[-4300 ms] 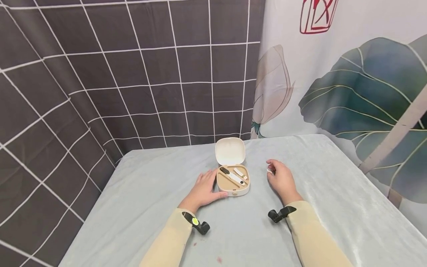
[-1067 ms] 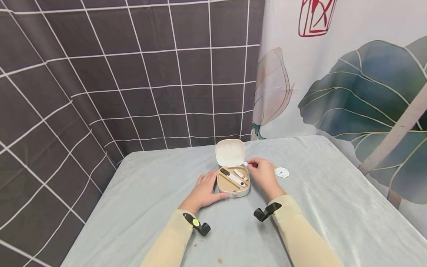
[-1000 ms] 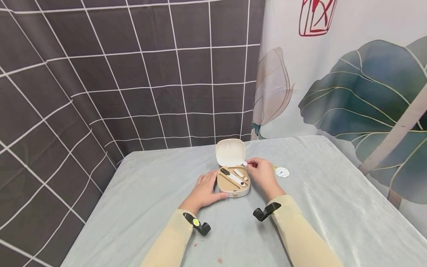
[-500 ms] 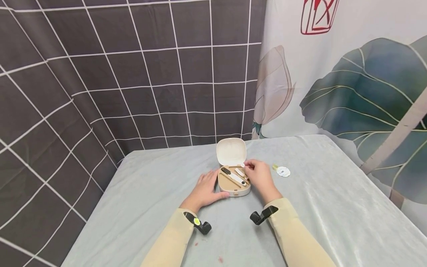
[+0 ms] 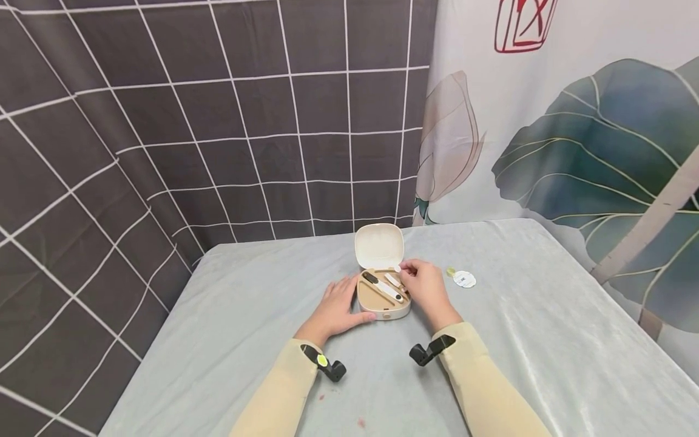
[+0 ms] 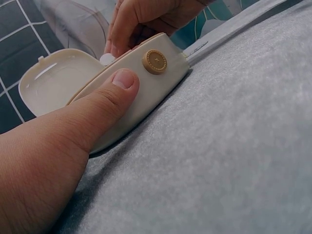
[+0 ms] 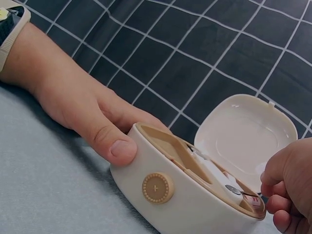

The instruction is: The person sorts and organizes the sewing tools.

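Observation:
A small cream case (image 5: 384, 314) with a tan insert and a round tan button stands on the cloth, its lid (image 5: 379, 246) raised. Inside lie a slim white tool (image 5: 388, 291) with a dark end and a shorter white piece (image 5: 393, 280); I cannot tell their kind. My left hand (image 5: 334, 312) holds the case at its left front corner, thumb on the front wall and fingers along the side. At the far right corner my right hand (image 5: 426, 287) pinches a small white round piece (image 6: 107, 59), mostly hidden by the fingertips.
Right of the case lie a white scalloped label (image 5: 465, 279) and a small yellowish piece (image 5: 450, 272). A pale grey-blue cloth (image 5: 246, 291) covers the table. Behind it hang a dark checked curtain (image 5: 251, 121) and a white leaf-printed curtain (image 5: 579, 152).
My right hand has moved left from beside the case to its far right corner, bringing the white round piece. The scalloped label has come into view. My left hand stays on the case.

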Available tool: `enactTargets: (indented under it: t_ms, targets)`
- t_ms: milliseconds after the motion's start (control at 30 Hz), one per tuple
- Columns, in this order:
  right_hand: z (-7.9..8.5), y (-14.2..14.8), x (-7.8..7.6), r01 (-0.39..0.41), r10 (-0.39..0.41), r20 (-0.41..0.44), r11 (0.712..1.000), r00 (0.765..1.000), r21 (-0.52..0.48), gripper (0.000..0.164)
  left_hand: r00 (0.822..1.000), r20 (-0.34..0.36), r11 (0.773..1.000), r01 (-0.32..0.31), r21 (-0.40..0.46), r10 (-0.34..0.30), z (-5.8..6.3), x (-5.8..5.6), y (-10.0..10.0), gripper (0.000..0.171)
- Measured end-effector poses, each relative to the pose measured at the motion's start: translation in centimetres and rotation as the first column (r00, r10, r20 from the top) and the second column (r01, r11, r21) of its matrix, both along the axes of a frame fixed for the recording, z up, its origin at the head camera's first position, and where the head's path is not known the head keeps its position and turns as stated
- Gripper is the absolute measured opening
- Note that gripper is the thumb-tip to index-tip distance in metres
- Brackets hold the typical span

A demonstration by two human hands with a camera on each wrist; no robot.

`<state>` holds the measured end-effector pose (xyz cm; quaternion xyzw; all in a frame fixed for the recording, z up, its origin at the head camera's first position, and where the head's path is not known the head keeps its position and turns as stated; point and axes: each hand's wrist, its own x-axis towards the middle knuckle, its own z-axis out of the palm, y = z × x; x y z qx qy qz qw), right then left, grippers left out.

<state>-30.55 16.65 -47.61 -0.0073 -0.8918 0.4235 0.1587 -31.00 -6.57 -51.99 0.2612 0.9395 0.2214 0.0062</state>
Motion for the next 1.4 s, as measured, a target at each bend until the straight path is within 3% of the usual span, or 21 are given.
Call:
enactTargets:
  t_ms: [233, 633, 967, 1400]
  targets:
    - [0.1, -0.1, -0.1, -0.012, 0.012, 0.006, 1.000, 1.000, -0.016, 0.014, 1.000, -0.004, 1.000, 0.001, 0.019, -0.001, 0.0, 0.0, -0.1, 0.107]
    - [0.0, 1.1, -0.4, 0.015, -0.014, 0.021, 0.999, 1.000, -0.028, 0.021, 1.000, 0.002, 1.000, -0.005, 0.016, 0.005, -0.1, -0.1, -0.1, 0.107]
    - [0.0, 4.2, -0.7, 0.025, -0.026, -0.033, 0.999, 0.999, -0.030, 0.025, 1.000, 0.007, 1.000, -0.002, 0.011, 0.002, -0.1, -0.2, -0.1, 0.108]
    - [-1.0, 8.0, -0.9, 0.090, -0.093, -0.028, 0.992, 0.995, -0.089, 0.037, 1.000, -0.001, 1.000, 0.007, 0.011, -0.007, -0.1, -0.2, -0.1, 0.107]
